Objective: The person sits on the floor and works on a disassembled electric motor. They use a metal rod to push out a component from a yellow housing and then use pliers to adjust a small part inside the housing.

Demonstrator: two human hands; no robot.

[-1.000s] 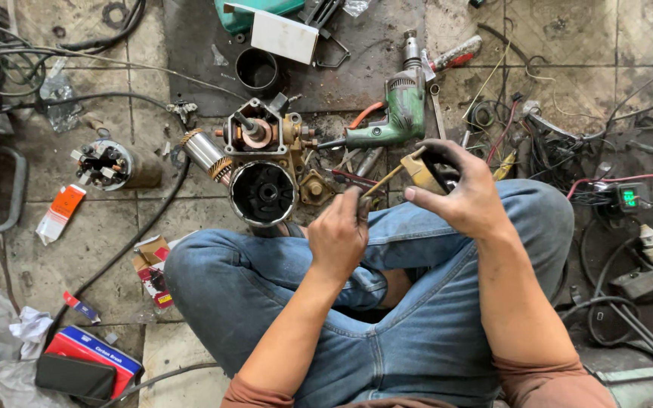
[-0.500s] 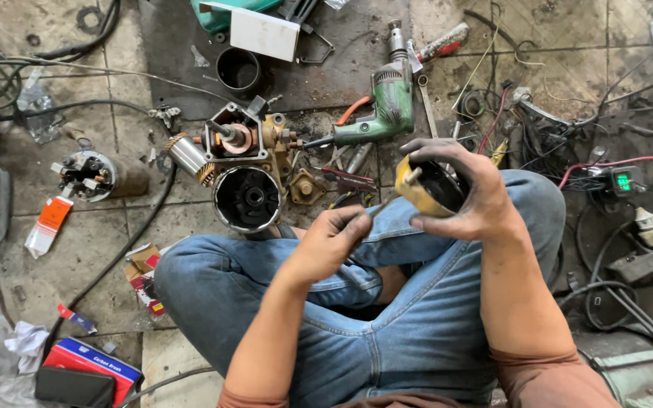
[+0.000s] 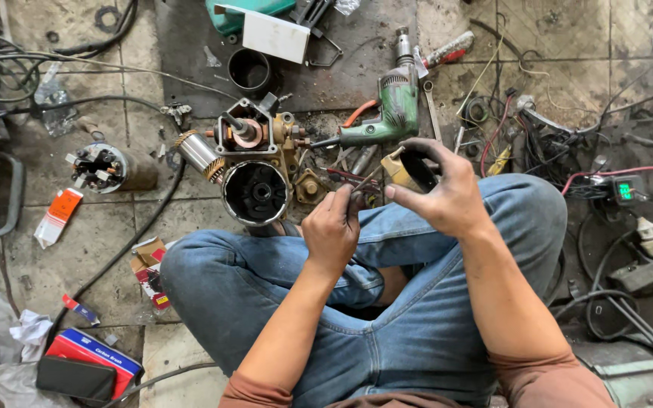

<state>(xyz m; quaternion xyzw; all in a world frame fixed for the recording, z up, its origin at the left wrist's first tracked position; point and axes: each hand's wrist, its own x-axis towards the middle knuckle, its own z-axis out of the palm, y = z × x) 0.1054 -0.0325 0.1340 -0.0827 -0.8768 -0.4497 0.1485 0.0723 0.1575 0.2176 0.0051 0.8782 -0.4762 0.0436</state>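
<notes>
Inside the curled right hand (image 3: 447, 193) sits a yellow-black round part (image 3: 411, 168); just beside it, the left hand (image 3: 332, 227) pinches a thin tool (image 3: 364, 181).

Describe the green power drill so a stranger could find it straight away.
Start from the person's right hand, which holds a small yellowish round part. Just beyond it on the grimy floor lies the green power drill, chuck pointing away. It is the only green-bodied tool with an orange trigger, lying right of the opened motor housing.
</notes>
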